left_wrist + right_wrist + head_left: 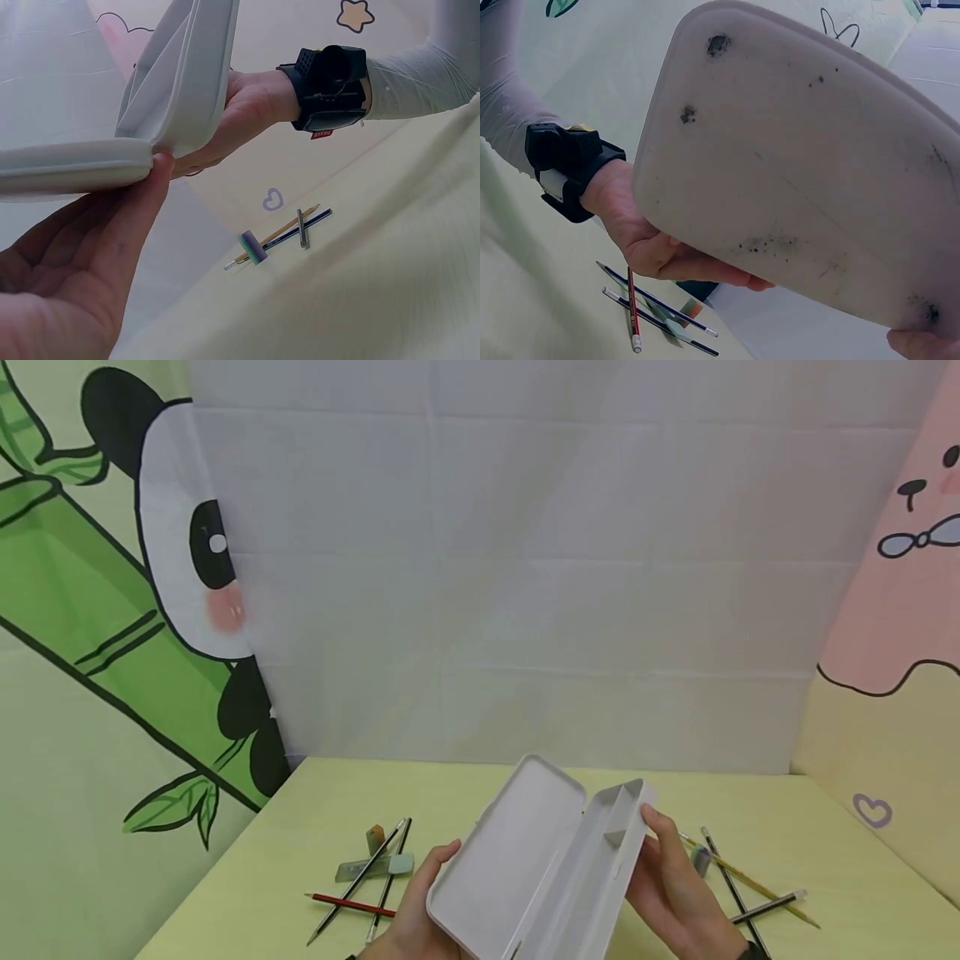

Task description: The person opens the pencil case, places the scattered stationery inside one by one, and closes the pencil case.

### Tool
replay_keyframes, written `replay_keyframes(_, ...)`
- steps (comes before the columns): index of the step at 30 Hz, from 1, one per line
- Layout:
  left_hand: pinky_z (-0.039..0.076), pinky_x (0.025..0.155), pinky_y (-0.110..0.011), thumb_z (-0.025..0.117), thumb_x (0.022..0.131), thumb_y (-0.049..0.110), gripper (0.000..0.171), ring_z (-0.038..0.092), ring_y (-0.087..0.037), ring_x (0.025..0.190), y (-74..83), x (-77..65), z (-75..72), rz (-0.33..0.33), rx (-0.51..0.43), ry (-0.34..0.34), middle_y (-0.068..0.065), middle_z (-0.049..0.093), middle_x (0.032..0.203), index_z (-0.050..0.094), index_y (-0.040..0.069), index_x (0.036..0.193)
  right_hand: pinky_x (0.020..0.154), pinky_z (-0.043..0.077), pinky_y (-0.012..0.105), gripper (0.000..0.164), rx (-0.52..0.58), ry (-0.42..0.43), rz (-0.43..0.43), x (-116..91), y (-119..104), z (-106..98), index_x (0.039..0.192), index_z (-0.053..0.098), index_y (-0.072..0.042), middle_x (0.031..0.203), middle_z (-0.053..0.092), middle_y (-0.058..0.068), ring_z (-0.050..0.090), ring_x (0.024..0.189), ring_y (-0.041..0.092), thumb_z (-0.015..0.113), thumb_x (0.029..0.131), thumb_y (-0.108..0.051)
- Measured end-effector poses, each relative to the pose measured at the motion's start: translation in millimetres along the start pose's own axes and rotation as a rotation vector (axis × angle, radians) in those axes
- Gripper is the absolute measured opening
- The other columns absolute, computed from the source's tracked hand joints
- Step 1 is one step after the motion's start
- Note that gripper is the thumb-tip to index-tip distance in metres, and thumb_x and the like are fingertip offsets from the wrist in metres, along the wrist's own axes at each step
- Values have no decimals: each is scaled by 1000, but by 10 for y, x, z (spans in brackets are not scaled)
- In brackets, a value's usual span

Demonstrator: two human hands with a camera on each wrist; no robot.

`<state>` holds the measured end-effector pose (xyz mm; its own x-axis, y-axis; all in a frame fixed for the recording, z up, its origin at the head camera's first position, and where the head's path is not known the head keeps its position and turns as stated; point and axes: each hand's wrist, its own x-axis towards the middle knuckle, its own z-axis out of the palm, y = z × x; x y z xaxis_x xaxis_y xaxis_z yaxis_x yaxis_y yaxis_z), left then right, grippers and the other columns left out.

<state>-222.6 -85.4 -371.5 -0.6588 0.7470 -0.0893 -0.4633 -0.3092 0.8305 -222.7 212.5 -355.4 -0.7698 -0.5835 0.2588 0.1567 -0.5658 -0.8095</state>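
A white plastic pencil case [498, 868] is held up above the table, its lid spread wide. Its tray half shows a long groove and small compartments, with nothing in the visible part. My left hand [422, 906] grips the lid side, thumb at the edge and fingers underneath. On the opposite side, my right hand [675, 889] holds the tray's outer wall, thumb near the top. Dark smudges mark the underside of the case [795, 165] in the right wrist view. In the left wrist view, my left hand [90, 270] touches the case from below near the hinge.
Left of the case lie a red pencil [348, 905], dark pencils, a pale green eraser [401, 863] and a small brownish block [375, 837]. A yellow pencil [772, 896], dark pencils and a purple-grey cylinder [701, 861] lie right on the yellow table [262, 827]. A white cloth [540, 585] hangs behind.
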Motion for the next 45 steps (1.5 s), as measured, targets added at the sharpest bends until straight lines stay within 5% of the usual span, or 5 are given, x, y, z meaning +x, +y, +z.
replay_keyframes(13, 43, 100, -34, 11, 94, 72, 77, 51, -16, 116, 47, -9, 87, 49, -94, -48, -2, 51, 125, 32, 15, 142, 97, 43, 21, 39, -175, 412, -93, 57, 27, 75, 129, 38, -29, 122, 49, -10, 49, 112, 4, 22, 100, -50)
replay_keyframes(23, 53, 91, -28, 58, 95, 15, 55, 64, -14, 102, -127, 122, 257, 262, 156, 409, -7, 63, 114, 35, -16, 135, 100, 43, 17, 41, -190, 489, -225, 63, 79, 139, 135, 23, -23, 127, 48, -8, 50, 117, 4, 26, 101, -47)
replay_keyframes(33, 55, 87, -29, 60, 93, 12, 49, 68, -13, 96, 0, 113, 269, 288, 307, 608, -13, 66, 115, 45, -18, 129, 103, 42, 20, 42, -201, 403, -267, 26, 89, 207, 136, 36, -16, 134, 50, -6, 47, 126, 5, 23, 104, -40)
replay_keyframes(39, 56, 85, -29, 60, 93, 10, 48, 68, -13, 95, 83, 98, 176, 287, 367, 614, -15, 66, 116, 46, -17, 129, 106, 40, 23, 44, -109, 142, -250, -57, 57, 115, 131, 45, -17, 128, 54, -7, 50, 122, 5, 13, 105, -33)
replay_keyframes(45, 56, 84, -29, 61, 91, 10, 47, 69, -12, 90, 165, 55, 62, 286, 435, 591, -20, 68, 115, 48, -18, 128, 107, 40, 22, 76, -61, 8, 15, -92, -208, -88, 142, 44, -8, 132, 61, -3, 53, 125, 7, 4, 98, -55)
